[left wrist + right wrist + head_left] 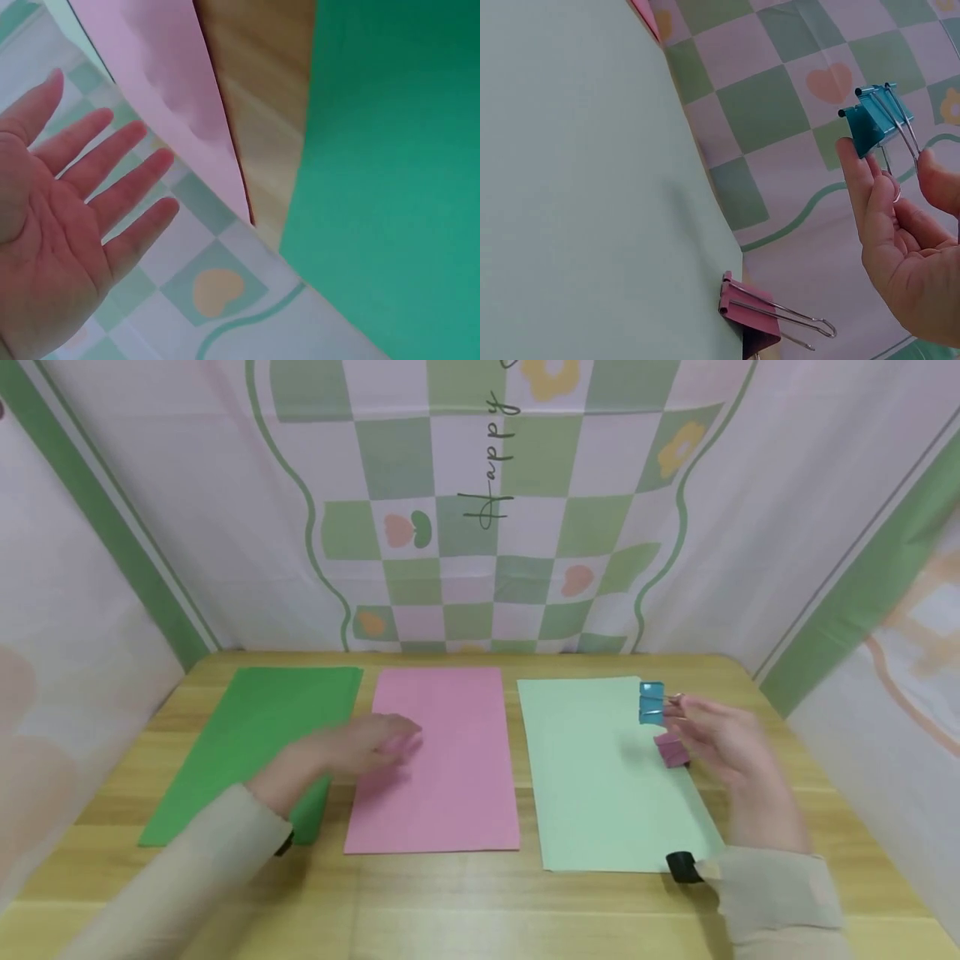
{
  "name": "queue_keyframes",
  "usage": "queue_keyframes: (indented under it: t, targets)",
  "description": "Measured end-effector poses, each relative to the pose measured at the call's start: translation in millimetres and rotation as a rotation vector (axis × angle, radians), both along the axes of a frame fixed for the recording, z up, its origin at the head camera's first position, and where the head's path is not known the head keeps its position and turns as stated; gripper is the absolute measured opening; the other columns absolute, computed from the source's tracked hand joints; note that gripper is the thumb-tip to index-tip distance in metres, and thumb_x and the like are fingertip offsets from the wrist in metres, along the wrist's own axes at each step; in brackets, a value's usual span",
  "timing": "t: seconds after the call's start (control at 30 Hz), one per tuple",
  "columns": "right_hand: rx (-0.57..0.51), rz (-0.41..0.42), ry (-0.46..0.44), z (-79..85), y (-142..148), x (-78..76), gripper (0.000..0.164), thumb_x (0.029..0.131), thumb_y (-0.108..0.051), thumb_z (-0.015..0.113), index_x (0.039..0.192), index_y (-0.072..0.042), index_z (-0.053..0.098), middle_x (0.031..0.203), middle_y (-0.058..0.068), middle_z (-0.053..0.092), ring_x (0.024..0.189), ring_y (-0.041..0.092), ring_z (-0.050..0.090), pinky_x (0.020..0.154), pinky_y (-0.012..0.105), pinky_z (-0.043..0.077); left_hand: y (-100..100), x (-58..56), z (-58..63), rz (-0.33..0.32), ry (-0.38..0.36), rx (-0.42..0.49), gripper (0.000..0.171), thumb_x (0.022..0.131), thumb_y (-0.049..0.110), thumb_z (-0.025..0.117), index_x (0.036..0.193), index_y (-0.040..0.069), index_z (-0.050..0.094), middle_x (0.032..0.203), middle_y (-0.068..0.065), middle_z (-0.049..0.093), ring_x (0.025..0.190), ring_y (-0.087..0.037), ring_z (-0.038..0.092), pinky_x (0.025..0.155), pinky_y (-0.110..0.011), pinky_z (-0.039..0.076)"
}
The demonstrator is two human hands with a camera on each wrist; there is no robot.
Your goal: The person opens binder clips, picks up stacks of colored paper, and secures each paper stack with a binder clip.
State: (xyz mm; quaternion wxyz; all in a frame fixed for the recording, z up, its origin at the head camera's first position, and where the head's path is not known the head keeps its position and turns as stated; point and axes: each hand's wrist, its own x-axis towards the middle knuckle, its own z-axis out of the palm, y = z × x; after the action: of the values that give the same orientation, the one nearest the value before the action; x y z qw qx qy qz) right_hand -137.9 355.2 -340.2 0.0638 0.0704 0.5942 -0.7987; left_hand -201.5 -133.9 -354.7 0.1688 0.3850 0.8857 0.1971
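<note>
My right hand [723, 739] pinches a blue binder clip [881, 120] by its wire handles, holding it up above the right edge of the mint-green paper [600, 777]. A pink binder clip [751, 313] sits on that same edge, below the hand, with its handles pointing outward. My left hand [367, 745] hovers over the left side of the pink paper [450, 785]. In the left wrist view its fingers are straight and spread, and the palm holds nothing.
Green paper [255, 727] lies at the left of the wooden table [420, 902], under the left forearm. The three colours of paper lie side by side. Behind the table hangs a checked, printed cloth [465, 577], with more pale cloth at both sides.
</note>
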Motion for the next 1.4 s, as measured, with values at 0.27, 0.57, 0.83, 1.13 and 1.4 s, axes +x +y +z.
queue_keyframes:
  t: [0.27, 0.57, 0.83, 1.13, 1.4]
  targets:
    - [-0.025, 0.006, -0.036, 0.7, -13.0, -4.2, 0.014, 0.097, -0.013, 0.064, 0.096, -0.019, 0.077, 0.094, -0.003, 0.077, 0.089, 0.008, 0.073, 0.078, 0.019, 0.059, -1.0, -45.7, 12.2, 0.095, 0.052, -0.006, 0.045, 0.105, 0.015, 0.045, 0.145, -0.005, 0.043, 0.152, -0.025, 0.043, 0.143, -0.043, 0.037, 0.120, -0.056, 0.030]
    - [0.036, -0.003, -0.055, -2.6, -32.4, -8.8, 0.010, 0.094, -0.018, 0.069, 0.099, -0.020, 0.076, 0.095, -0.005, 0.076, 0.092, 0.007, 0.073, 0.081, 0.016, 0.057, -4.0, -86.2, 17.5, 0.172, 0.091, -0.083, 0.049, 0.103, 0.016, 0.049, 0.145, -0.008, 0.042, 0.149, -0.029, 0.045, 0.140, -0.045, 0.039, 0.118, -0.057, 0.031]
    - [-0.018, 0.031, -0.015, -5.7, -45.7, -15.6, 0.010, 0.094, -0.013, 0.067, 0.097, -0.016, 0.076, 0.096, -0.001, 0.076, 0.092, 0.011, 0.074, 0.085, 0.018, 0.058, -4.8, -109.6, 12.1, 0.258, -0.043, -0.077, 0.068, 0.092, 0.004, 0.063, 0.151, -0.008, 0.031, 0.152, -0.030, 0.038, 0.143, -0.047, 0.034, 0.120, -0.057, 0.028]
    - [0.068, 0.070, 0.004, -7.7, -57.7, -20.3, 0.011, 0.095, -0.014, 0.066, 0.097, -0.020, 0.075, 0.096, -0.004, 0.075, 0.091, 0.009, 0.073, 0.084, 0.018, 0.058, 1.0, -121.1, 5.2, 0.253, -0.039, -0.173, 0.068, 0.086, 0.013, 0.075, 0.144, -0.003, 0.042, 0.144, -0.027, 0.046, 0.135, -0.043, 0.042, 0.115, -0.056, 0.036]
    - [0.137, 0.073, 0.005, -10.4, -65.3, -24.0, 0.015, 0.096, -0.019, 0.066, 0.108, -0.015, 0.073, 0.097, -0.007, 0.075, 0.091, 0.007, 0.073, 0.084, 0.016, 0.057, 13.9, -122.1, 6.6, 0.292, -0.044, -0.315, 0.080, 0.088, 0.015, 0.073, 0.154, 0.002, 0.029, 0.165, -0.022, 0.012, 0.152, -0.041, 0.013, 0.124, -0.056, 0.015]
